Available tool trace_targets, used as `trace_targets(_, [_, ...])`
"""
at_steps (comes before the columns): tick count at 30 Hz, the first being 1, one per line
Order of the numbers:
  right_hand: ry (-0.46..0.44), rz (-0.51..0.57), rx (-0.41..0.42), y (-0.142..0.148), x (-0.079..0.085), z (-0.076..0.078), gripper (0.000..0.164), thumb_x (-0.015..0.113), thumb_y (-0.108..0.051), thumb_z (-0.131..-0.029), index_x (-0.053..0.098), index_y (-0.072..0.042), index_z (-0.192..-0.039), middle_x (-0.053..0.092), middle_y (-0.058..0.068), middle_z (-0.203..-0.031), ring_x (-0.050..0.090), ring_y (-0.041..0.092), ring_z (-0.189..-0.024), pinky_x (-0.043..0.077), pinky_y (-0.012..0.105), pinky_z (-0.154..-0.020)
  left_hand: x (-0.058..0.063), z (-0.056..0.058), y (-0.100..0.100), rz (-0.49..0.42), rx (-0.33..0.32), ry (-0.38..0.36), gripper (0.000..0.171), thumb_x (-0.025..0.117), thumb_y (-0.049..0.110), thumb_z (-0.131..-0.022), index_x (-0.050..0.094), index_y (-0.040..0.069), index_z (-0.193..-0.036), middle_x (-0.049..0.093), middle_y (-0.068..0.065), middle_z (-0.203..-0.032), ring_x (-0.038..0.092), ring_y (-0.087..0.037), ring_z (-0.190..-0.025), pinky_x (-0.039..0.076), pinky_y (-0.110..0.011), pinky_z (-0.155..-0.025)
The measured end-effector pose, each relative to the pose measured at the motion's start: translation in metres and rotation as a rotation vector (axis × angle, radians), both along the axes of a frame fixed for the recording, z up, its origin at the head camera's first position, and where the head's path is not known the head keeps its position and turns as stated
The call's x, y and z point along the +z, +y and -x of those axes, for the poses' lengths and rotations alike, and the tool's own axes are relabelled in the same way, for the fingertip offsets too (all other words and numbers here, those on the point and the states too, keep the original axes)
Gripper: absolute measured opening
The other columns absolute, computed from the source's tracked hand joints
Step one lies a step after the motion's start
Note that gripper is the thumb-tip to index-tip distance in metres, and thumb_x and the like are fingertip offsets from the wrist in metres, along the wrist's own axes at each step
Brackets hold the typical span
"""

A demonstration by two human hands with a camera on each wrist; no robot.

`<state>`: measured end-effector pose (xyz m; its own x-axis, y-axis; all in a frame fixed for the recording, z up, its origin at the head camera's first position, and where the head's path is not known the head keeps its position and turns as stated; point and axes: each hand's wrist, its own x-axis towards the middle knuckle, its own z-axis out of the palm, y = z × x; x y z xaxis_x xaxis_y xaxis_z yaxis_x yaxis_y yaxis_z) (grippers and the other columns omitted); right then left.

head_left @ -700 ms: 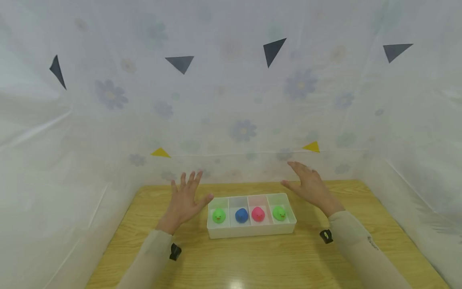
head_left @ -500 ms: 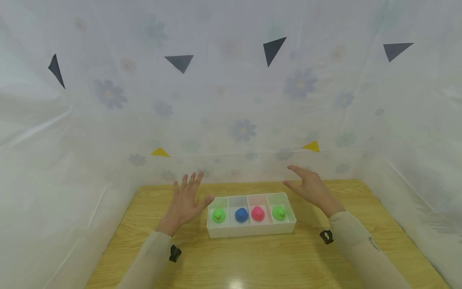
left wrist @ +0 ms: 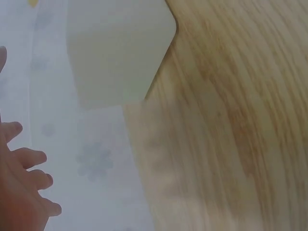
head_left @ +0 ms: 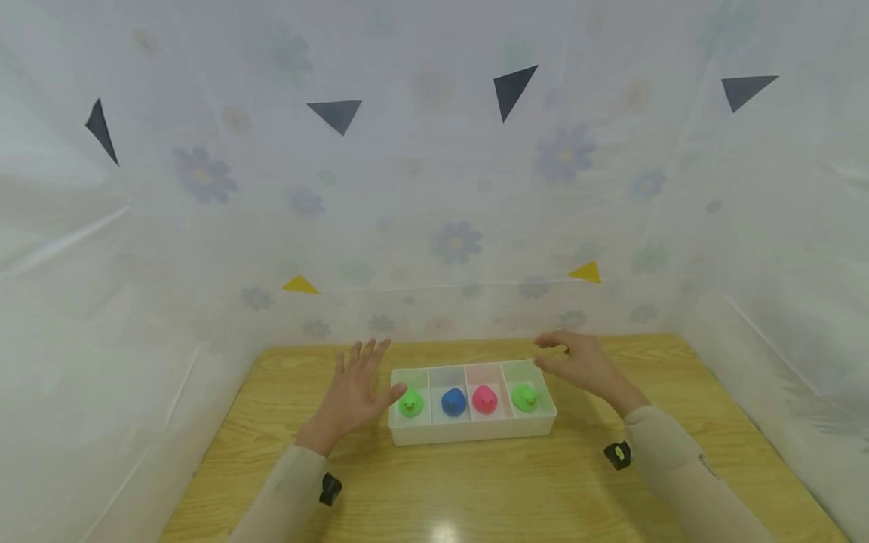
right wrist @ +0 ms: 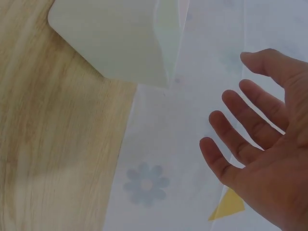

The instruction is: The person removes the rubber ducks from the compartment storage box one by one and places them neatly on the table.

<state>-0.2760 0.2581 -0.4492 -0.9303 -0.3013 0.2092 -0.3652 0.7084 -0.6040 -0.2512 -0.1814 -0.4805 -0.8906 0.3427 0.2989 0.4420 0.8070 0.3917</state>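
A white tray (head_left: 475,432) with a row of compartments lies on the table in the head view. From left to right, its compartments hold a green toy duck (head_left: 409,403), a blue toy duck (head_left: 453,402), a pink toy duck (head_left: 485,400) and a second green duck (head_left: 525,397). By the left end is my left hand (head_left: 349,400), fingers spread, its thumb overlapping the tray's corner in view. Near the right end, my right hand (head_left: 584,369) has loosely bent fingers and holds nothing. Both wrist views show a gap between the fingers and the tray's end wall (right wrist: 110,38).
Wood-grain table (head_left: 441,490) surrounds the tray. A white flower-patterned sheet (head_left: 407,226) rises behind it and along both sides. Yellow triangles (head_left: 585,273) and dark triangles (head_left: 514,90) mark the sheet. A black strap piece (head_left: 618,455) hangs beneath the right sleeve.
Both hands have come down toward the tray's ends. The left has also shifted slightly right, and the right hand's fingers look more bent. Tray and ducks keep their places.
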Motion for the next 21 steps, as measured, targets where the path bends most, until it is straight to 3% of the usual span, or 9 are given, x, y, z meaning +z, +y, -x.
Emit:
trace_targets(7, [-0.016,-0.012,0.037,-0.003,-0.011,-0.009,0.047,0.078,-0.031,-0.096,0.070,-0.007,-0.136,0.070,0.015,-0.136,0.062,0.041,-0.129,0.052,0.065,-0.103,-0.013,-0.005,0.003,0.009,-0.029,-0.034,0.091,0.062,0.062,-0.098,0.029,0.014,-0.168,0.033,-0.027,-0.168,0.024,-0.056,-0.156,0.011,-0.081,-0.122])
trace_targets(21, [-0.068,-0.091,0.126,-0.013,-0.036,-0.009,0.046,0.081,-0.018,-0.090,0.071,-0.002,-0.132,0.073,0.015,-0.131,0.063,0.044,-0.127,0.050,0.065,-0.107,-0.031,-0.011,0.004,0.032,-0.035,-0.125,0.090,0.056,0.066,-0.100,0.021,0.021,-0.171,0.027,-0.025,-0.171,0.018,-0.053,-0.160,0.008,-0.078,-0.124])
